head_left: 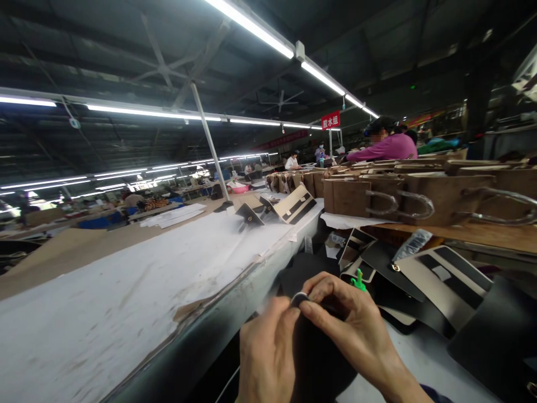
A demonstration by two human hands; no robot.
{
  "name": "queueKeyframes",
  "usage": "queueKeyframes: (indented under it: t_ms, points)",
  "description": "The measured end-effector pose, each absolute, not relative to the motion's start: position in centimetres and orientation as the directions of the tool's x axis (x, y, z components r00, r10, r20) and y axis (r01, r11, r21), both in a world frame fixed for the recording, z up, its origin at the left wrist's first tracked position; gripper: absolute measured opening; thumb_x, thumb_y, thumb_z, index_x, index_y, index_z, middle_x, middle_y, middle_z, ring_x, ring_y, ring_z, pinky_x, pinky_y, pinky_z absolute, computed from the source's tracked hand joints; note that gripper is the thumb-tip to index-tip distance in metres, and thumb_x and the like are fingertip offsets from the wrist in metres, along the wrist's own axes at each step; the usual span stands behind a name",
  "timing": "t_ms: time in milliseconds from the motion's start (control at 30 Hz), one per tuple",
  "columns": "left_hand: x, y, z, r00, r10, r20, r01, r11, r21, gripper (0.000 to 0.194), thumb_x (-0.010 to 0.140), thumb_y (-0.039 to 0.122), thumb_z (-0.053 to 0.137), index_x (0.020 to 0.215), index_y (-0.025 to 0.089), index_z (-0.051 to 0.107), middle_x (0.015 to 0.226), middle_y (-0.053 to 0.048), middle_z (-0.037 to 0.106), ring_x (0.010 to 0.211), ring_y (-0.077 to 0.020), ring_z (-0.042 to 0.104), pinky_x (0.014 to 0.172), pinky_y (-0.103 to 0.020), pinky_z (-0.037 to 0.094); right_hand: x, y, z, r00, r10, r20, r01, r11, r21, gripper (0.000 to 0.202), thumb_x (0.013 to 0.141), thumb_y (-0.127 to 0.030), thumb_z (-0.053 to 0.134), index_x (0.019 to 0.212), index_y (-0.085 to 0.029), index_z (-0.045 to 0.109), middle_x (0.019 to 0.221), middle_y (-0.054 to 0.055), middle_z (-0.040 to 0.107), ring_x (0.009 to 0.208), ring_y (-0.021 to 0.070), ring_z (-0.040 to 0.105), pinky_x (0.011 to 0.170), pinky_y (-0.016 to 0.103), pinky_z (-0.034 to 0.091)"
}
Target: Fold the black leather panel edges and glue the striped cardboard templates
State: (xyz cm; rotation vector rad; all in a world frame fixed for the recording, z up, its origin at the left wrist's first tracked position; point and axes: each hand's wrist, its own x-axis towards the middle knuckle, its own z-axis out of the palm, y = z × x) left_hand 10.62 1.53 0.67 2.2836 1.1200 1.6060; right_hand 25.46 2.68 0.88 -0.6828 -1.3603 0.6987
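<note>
My left hand and my right hand meet low in the middle of the view, fingertips pinched together. Between them is a small dark rounded piece with a pale edge; its exact kind I cannot make out. A larger black sheet-like piece hangs or lies below and behind the fingers, partly hidden by them. Just past my right hand a small bright green object sticks up. Beige and black bag panels lie heaped to the right, one with a gold-coloured metal fitting.
A long table with white paper runs along the left, its edge close by my left hand. More panels rest farther along it. Brown bags with wrapped handles stand in rows at right. A person in a pink top works behind them.
</note>
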Motion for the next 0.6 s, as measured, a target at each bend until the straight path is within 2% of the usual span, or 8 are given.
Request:
queueKeyframes:
  t_ms: [67, 133, 233, 333, 400, 467, 533, 600]
  points:
    - [10.0, 1.5, 0.7, 0.212, 0.590, 0.779, 0.508, -0.748, 0.428, 0.019, 0.099, 0.015, 0.050, 0.083, 0.023, 0.058, 0.059, 0.008, 0.057, 0.046, -0.0055, 0.056, 0.050, -0.012, 0.043, 25.4, 2.8, 0.8, 0.072, 0.835, 0.545, -0.180, 0.548, -0.817, 0.030, 0.078, -0.030, 0.082, 0.078, -0.023, 0.053, 0.076, -0.001, 0.069, 0.065, 0.0123, 0.063, 0.061, 0.022, 0.053]
    - [9.6, 1.5, 0.6, 0.264, 0.544, 0.796, 0.522, -0.775, 0.357, 0.020, 0.097, 0.011, 0.051, 0.082, 0.023, 0.055, 0.060, 0.007, 0.059, 0.047, -0.0061, 0.057, 0.051, -0.013, 0.043, 25.5, 2.7, 0.9, 0.032, 0.862, 0.506, -0.216, 0.500, -0.838, 0.031, 0.078, -0.032, 0.082, 0.092, -0.025, 0.056, 0.078, -0.003, 0.068, 0.065, 0.0121, 0.062, 0.061, 0.022, 0.053]
    - [9.0, 1.9, 0.4, 0.341, 0.481, 0.808, 0.530, -0.808, 0.257, 0.024, 0.096, 0.007, 0.051, 0.078, 0.023, 0.050, 0.060, 0.006, 0.058, 0.052, -0.0087, 0.062, 0.056, -0.017, 0.045, 26.0, 2.4, 1.0, -0.110, 0.810, 0.576, -0.026, 0.577, -0.817, 0.013, 0.090, -0.034, 0.070, 0.095, -0.023, 0.066, 0.080, -0.001, 0.068, 0.071, 0.0136, 0.064, 0.066, 0.024, 0.051]
    - [8.3, 2.2, 0.5, 0.428, 0.456, 0.780, 0.528, -0.827, 0.194, 0.027, 0.097, 0.007, 0.049, 0.074, 0.022, 0.050, 0.058, 0.005, 0.055, 0.051, -0.0096, 0.058, 0.056, -0.021, 0.045, 26.8, 2.3, 1.2, -0.231, 0.777, 0.585, 0.118, 0.620, -0.776, 0.032, 0.098, -0.040, 0.058, 0.075, -0.020, 0.066, 0.072, 0.001, 0.066, 0.068, 0.0138, 0.062, 0.064, 0.025, 0.048]
    - [7.6, 2.4, 0.8, 0.466, 0.497, 0.732, 0.498, -0.831, 0.247, 0.024, 0.098, 0.012, 0.052, 0.076, 0.021, 0.056, 0.059, 0.003, 0.057, 0.050, -0.0097, 0.055, 0.053, -0.022, 0.044, 27.3, 2.4, 1.3, -0.291, 0.798, 0.528, 0.033, 0.560, -0.828, 0.040, 0.099, -0.047, 0.054, 0.073, -0.019, 0.065, 0.066, 0.001, 0.065, 0.062, 0.0138, 0.061, 0.060, 0.024, 0.048]
    - [7.1, 2.3, 1.3, 0.455, 0.542, 0.707, 0.407, -0.832, 0.376, 0.016, 0.098, 0.023, 0.058, 0.084, 0.022, 0.065, 0.066, 0.000, 0.065, 0.056, -0.0117, 0.061, 0.055, -0.022, 0.048, 27.5, 2.7, 1.5, -0.347, 0.794, 0.500, -0.074, 0.508, -0.858, 0.036, 0.100, -0.049, 0.053, 0.085, -0.020, 0.069, 0.077, 0.004, 0.071, 0.072, 0.0168, 0.068, 0.067, 0.026, 0.054]
    - [7.2, 2.2, 1.8, 0.414, 0.597, 0.687, 0.166, -0.791, 0.588, 0.017, 0.098, 0.035, 0.060, 0.088, 0.025, 0.069, 0.070, -0.001, 0.069, 0.060, -0.0140, 0.065, 0.057, -0.024, 0.052, 27.2, 2.9, 1.6, -0.384, 0.751, 0.538, -0.102, 0.545, -0.833, 0.029, 0.098, -0.044, 0.056, 0.109, -0.022, 0.071, 0.107, 0.008, 0.075, 0.101, 0.0217, 0.070, 0.090, 0.033, 0.056]
    - [8.1, 1.9, 2.2, 0.403, 0.645, 0.650, -0.162, -0.648, 0.744, 0.025, 0.097, 0.045, 0.059, 0.084, 0.027, 0.069, 0.060, 0.002, 0.066, 0.051, -0.0142, 0.061, 0.051, -0.026, 0.050, 26.5, 3.1, 1.6, -0.487, 0.677, 0.552, -0.070, 0.600, -0.797, 0.027, 0.097, -0.039, 0.058, 0.117, -0.027, 0.071, 0.120, 0.006, 0.072, 0.113, 0.0222, 0.067, 0.100, 0.035, 0.052]
